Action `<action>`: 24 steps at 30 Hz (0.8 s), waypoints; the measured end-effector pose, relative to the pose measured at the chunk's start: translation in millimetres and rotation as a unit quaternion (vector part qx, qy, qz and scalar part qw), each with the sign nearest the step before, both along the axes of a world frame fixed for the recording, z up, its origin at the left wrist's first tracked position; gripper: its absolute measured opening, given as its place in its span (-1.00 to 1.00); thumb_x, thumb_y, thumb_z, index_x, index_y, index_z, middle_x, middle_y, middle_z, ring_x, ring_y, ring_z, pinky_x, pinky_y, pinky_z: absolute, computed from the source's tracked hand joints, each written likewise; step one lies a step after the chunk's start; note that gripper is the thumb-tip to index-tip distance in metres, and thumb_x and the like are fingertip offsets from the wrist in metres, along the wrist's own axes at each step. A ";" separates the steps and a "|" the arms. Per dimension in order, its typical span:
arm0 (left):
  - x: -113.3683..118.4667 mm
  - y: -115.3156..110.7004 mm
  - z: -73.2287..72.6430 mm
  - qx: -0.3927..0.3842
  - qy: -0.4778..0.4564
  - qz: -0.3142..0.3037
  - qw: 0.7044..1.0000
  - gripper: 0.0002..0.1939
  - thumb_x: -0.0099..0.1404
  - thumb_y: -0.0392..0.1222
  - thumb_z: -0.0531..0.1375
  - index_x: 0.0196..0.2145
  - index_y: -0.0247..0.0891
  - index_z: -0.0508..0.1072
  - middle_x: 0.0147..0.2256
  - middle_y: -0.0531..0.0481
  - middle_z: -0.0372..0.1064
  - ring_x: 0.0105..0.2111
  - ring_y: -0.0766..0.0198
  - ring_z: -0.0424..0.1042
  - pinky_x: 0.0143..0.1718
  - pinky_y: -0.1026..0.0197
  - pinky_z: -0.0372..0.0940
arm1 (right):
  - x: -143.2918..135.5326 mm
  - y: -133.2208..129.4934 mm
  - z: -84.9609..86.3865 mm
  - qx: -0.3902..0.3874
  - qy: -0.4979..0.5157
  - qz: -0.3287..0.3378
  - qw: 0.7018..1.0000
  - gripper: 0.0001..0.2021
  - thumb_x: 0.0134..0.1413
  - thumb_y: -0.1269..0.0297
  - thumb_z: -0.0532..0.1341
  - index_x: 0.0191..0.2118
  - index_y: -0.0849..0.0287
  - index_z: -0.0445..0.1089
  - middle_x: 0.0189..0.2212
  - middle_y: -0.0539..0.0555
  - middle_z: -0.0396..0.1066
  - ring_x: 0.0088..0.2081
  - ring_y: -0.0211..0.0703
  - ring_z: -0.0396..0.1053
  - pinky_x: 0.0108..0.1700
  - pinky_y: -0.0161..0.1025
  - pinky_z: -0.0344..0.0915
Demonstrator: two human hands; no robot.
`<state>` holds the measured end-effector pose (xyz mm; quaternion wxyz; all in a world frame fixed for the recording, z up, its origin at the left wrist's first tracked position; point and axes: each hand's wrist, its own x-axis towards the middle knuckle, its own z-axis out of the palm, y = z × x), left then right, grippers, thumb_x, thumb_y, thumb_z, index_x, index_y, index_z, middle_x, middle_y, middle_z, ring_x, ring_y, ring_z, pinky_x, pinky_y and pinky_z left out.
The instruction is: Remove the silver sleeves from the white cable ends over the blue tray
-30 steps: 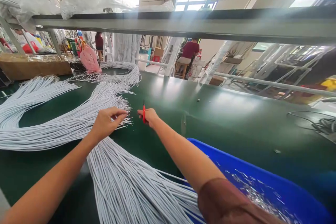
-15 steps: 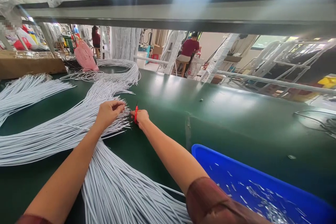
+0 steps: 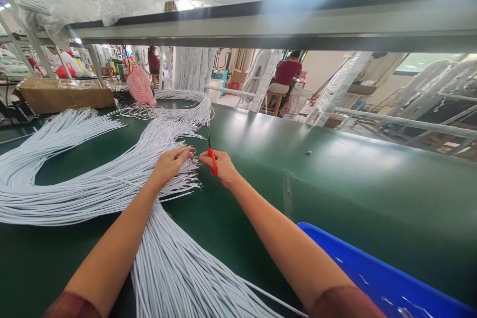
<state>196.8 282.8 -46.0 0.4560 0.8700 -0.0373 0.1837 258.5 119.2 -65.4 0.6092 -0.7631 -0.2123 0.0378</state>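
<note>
A thick bundle of white cables [image 3: 100, 194] lies across the green table, its stripped ends fanned out towards the middle. Over those ends, my left hand [image 3: 173, 163] is closed with thumb and fingertips pinched on a cable end. My right hand [image 3: 222, 165] is closed around red-handled scissors [image 3: 212, 160], whose dark blades point up and away from me. The fingertips of my right hand sit close to those of my left, at the tips of the cables. Whether the right fingertips also pinch a wire is too small to tell. A second bundle of white cables [image 3: 186, 263] runs towards me beneath my left forearm.
A blue bin [image 3: 335, 243] with small metallic pieces stands at the lower right. A pink fan [image 3: 140, 87] and a cardboard box [image 3: 67, 95] are at the back left. An overhead shelf beam [image 3: 261, 25] crosses above the table. A person [image 3: 286, 74] sits beyond it.
The view has shifted left, so everything appears further right. The scissors in my right hand have turned and show more of their blades. Both hands stay at the cable ends.
</note>
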 end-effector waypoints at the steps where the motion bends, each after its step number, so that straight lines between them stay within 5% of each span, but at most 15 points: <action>1: 0.9 0.5 -0.7 0.006 0.002 -0.014 1.000 -0.65 0.28 0.02 0.01 -0.09 -0.07 0.47 -0.21 0.05 0.46 -0.14 0.23 0.36 -0.12 0.24 0.20 | 1.0 -0.4 -0.9 0.013 0.014 0.013 1.000 -0.66 -0.18 -0.01 0.19 -0.46 0.21 0.40 -0.67 -0.07 0.14 -0.58 -0.30 0.10 -0.53 -0.33 0.04; 8: -2.3 -10.1 -0.8 0.201 0.003 0.051 0.978 -0.80 0.18 0.00 0.13 -0.29 0.04 0.54 -0.14 0.06 0.25 -0.26 0.27 0.33 -0.39 0.26 0.16 | -3.6 -5.1 -7.0 0.061 0.010 0.033 0.998 -0.69 -0.19 0.03 0.25 -0.45 0.23 0.40 -0.66 -0.10 0.10 -0.58 -0.36 0.02 -0.53 -0.36 -0.03; 13: -6.0 -15.0 1.5 0.269 0.001 0.057 0.962 -0.76 0.20 0.04 0.09 -0.29 0.04 0.54 -0.12 0.10 0.26 -0.39 0.34 0.32 -0.51 0.26 0.06 | -6.2 -10.9 -9.6 0.053 -0.015 0.039 0.998 -0.74 -0.18 0.08 0.26 -0.45 0.21 0.43 -0.60 -0.08 0.19 -0.53 -0.34 0.04 -0.49 -0.37 -0.02; 24: 0.9 -18.9 -7.0 0.212 0.009 0.097 0.972 -0.85 0.10 -0.02 0.20 -0.46 -0.01 0.57 -0.19 0.13 0.29 -0.36 0.33 0.34 -0.52 0.24 0.04 | -12.5 -6.6 -8.6 0.094 0.105 -0.001 0.990 -0.66 -0.24 0.01 0.28 -0.50 0.25 0.39 -0.64 -0.05 0.22 -0.60 -0.35 0.10 -0.57 -0.35 0.02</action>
